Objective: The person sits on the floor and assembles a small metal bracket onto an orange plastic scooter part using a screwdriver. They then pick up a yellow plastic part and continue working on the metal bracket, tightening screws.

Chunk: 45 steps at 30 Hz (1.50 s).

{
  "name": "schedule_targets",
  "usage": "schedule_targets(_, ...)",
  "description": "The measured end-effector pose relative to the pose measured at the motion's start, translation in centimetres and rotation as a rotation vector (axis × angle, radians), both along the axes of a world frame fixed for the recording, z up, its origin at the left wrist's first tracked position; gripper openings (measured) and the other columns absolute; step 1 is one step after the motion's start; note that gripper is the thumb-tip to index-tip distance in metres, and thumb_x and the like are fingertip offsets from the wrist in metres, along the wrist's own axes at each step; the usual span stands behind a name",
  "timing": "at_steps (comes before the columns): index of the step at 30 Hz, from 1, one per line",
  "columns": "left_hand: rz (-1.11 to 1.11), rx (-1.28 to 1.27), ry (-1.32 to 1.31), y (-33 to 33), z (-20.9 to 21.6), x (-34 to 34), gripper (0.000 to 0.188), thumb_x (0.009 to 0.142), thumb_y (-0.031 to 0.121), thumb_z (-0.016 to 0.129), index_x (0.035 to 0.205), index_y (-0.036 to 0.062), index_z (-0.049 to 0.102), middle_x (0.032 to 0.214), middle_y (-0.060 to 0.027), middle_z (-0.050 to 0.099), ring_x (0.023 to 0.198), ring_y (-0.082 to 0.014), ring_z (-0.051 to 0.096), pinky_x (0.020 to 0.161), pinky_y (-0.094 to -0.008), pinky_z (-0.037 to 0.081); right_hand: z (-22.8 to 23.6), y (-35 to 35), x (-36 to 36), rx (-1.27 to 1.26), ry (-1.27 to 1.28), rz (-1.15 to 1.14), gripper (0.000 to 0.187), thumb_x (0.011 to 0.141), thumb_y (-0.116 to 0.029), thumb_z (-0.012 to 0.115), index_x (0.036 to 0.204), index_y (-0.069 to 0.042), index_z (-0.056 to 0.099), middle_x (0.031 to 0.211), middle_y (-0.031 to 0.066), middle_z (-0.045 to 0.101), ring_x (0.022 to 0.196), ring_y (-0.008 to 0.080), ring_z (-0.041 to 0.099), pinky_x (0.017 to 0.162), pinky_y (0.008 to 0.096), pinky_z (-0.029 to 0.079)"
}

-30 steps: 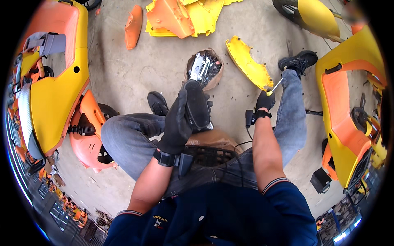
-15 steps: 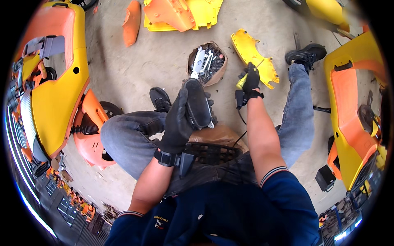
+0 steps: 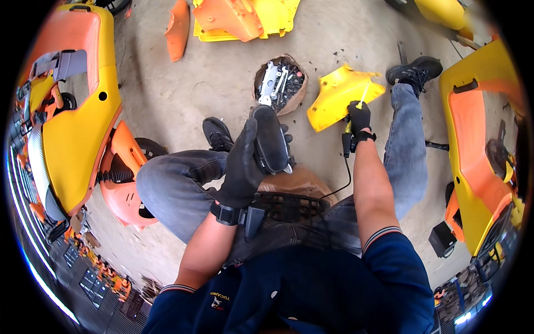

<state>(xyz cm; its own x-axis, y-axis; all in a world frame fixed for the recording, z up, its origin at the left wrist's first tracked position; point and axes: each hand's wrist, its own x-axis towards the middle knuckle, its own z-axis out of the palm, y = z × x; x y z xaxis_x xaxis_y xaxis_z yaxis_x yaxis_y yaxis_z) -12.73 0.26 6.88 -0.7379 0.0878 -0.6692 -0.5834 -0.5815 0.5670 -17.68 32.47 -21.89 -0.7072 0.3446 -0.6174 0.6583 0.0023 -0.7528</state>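
Note:
My left hand (image 3: 240,167), in a black glove, is closed round a long, rounded black part (image 3: 271,139) with a small metal tab at its lower end. It holds the part above my lap. Further right, my gloved right hand (image 3: 360,116) grips a screwdriver (image 3: 364,96) with a yellow handle, its pale shaft pointing away from me. The shaft overlaps a yellow plastic panel (image 3: 332,100) just beyond that hand; whether they touch I cannot make out.
Ahead on the concrete floor stands a brown paper bag (image 3: 305,92) of metal brackets and screws. Beyond lie an orange panel (image 3: 177,33) and stacked yellow and orange panels (image 3: 233,19). Yellow-orange scooter bodies flank me at left (image 3: 78,150) and right (image 3: 478,183).
The yellow panel has turned over and now shows a broad, smooth face. My right hand has shifted right and slightly nearer with the screwdriver. My left hand is nearly still.

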Motion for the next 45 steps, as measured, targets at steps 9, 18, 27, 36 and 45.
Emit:
schedule_targets(9,-0.009,0.043,-0.034,0.2,-1.0,-0.2,0.055,0.103,0.046,0.035,0.135,0.0007,0.043,0.116,-0.0152,0.059,0.106,-0.0254,0.063,0.084,-0.041,0.058,-3.5,1.0,-4.6,0.195,0.194,0.307,0.023,0.081,-0.009,0.067,0.104,-0.008,0.068,0.081,0.0064,0.067,0.062,0.0157,0.06,0.057,0.03,0.05)
schedule_targets(18,-0.044,-0.005,-0.014,0.2,-1.4,-0.4,0.056,0.104,0.045,0.031,0.137,0.0004,0.041,0.118,-0.0166,0.059,0.108,-0.0255,0.062,0.087,-0.038,0.057,0.6,0.0,-6.3,-0.229,0.053,0.025,0.041,0.085,0.0,0.062,0.125,-0.007,0.055,0.086,0.0112,0.064,0.063,0.0185,0.063,0.055,0.0278,0.053)
schedule_targets(27,-0.015,0.014,-0.04,0.7,-0.7,-0.2,0.054,0.104,0.045,0.033,0.135,0.0025,0.043,0.116,-0.0165,0.061,0.104,-0.0259,0.064,0.086,-0.0365,0.056,-4.6,1.2,3.3,-0.049,-0.117,-0.217,0.016,0.087,-0.019,0.064,0.09,-0.003,0.066,0.076,0.012,0.066,0.068,0.0232,0.064,0.063,0.0377,0.053)
schedule_targets(36,0.025,0.052,-0.061,0.4,-1.3,0.0,0.049,0.103,0.044,0.037,0.134,0.0063,0.046,0.118,-0.0186,0.061,0.105,-0.0293,0.064,0.088,-0.0413,0.055,-5.6,-5.0,8.4,0.071,-0.143,-0.024,0.025,0.084,-0.01,0.064,0.108,-0.004,0.067,0.081,0.0048,0.067,0.065,0.0138,0.06,0.059,0.0293,0.05)
schedule_targets(45,-0.092,-0.06,0.006,0.3,-1.7,-0.6,0.053,0.106,0.039,0.026,0.138,-0.0022,0.038,0.122,-0.0182,0.058,0.109,-0.026,0.063,0.089,-0.0373,0.056,-4.1,-6.3,4.9,0.515,-0.188,0.106,0.027,0.081,-0.029,0.06,0.085,-0.004,0.07,0.084,0.0226,0.068,0.082,0.0393,0.066,0.074,0.0449,0.052)
